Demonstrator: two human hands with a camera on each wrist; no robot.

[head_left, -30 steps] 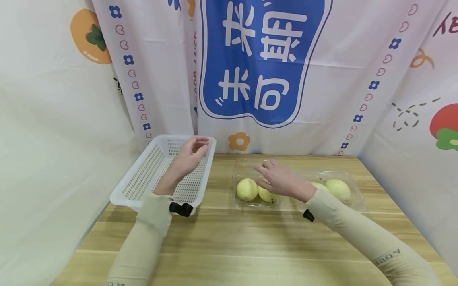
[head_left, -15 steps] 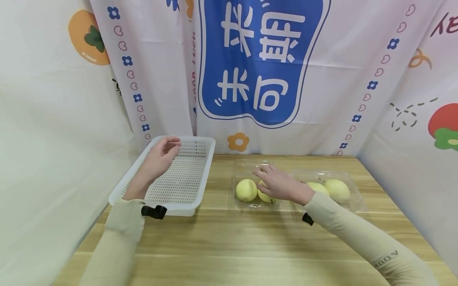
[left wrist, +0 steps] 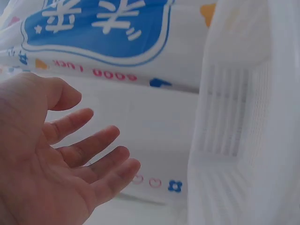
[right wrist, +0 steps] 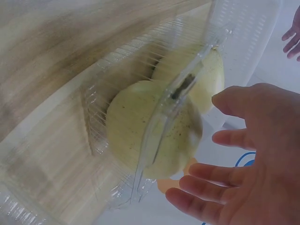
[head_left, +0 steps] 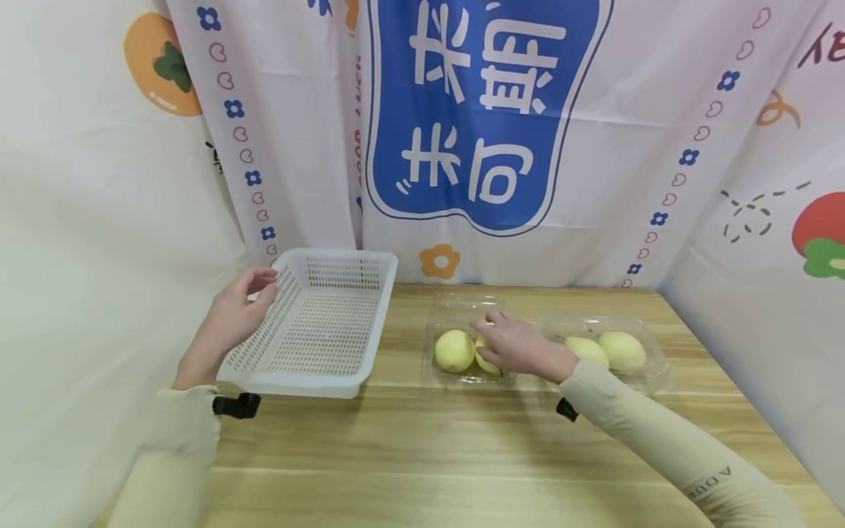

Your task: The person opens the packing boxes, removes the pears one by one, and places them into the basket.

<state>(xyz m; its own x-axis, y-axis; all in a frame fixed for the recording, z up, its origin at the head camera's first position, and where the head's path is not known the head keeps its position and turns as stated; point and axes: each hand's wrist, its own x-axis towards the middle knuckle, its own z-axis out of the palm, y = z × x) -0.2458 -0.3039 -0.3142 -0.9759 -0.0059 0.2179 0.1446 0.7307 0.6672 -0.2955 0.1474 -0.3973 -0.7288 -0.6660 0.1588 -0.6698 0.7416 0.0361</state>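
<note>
My left hand (head_left: 231, 312) hovers by the left side of a white plastic basket (head_left: 381, 323), fingers relaxed, holding nothing. In the left wrist view the basket wall (left wrist: 229, 108) stands apart from the fingertips. Over on the right, my right hand (head_left: 518, 345) is above a clear plastic box (head_left: 470, 379) with two pale yellow pears inside, a left one (head_left: 454, 351) and a right one (head_left: 485, 357) partly covered by the hand. In the right wrist view its loosely bent fingers are close to the near pear (right wrist: 145, 122) and the box edge; contact cannot be told.
A second clear box (head_left: 662, 367) with pale yellow pears (head_left: 621, 350) sits to the right, partly behind the right forearm. Everything stands on a wooden table (head_left: 422, 455). Printed cloth (head_left: 304, 147) hangs behind and at both sides.
My left hand has moved left, from over the basket's right part to its left rim, uncovering the inside. The right hand stays almost in place above the pears.
</note>
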